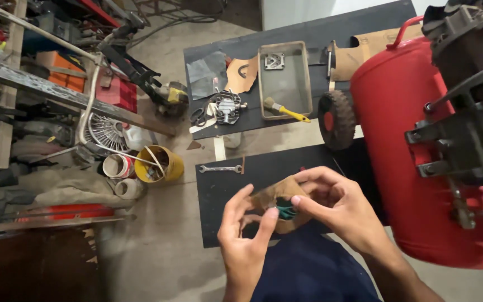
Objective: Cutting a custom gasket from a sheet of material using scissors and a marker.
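Over the black mat's (pixel 219 196) near edge, L hand (pixel 245 241) & R hand (pixel 336 210) grips pinch brown cutout (pixel 283 193); wrench (pixel 219 168) well apart.

Both hands pinch a brown cardboard-like sheet piece (pixel 284 197) over the near black mat (pixel 225 196): left hand (pixel 246 235) on its left edge, right hand (pixel 336 207) on its right, something green showing through a cutout. Wrench (pixel 219 168) lies on the mat's far edge. Farther off: metal tray (pixel 307 84) with yellow-handled brush (pixel 285 110). Red tank (pixel 409 168) to the right.

matt brown cardboard piece (pixel 286 193), glossy red tank (pixel 398 145)
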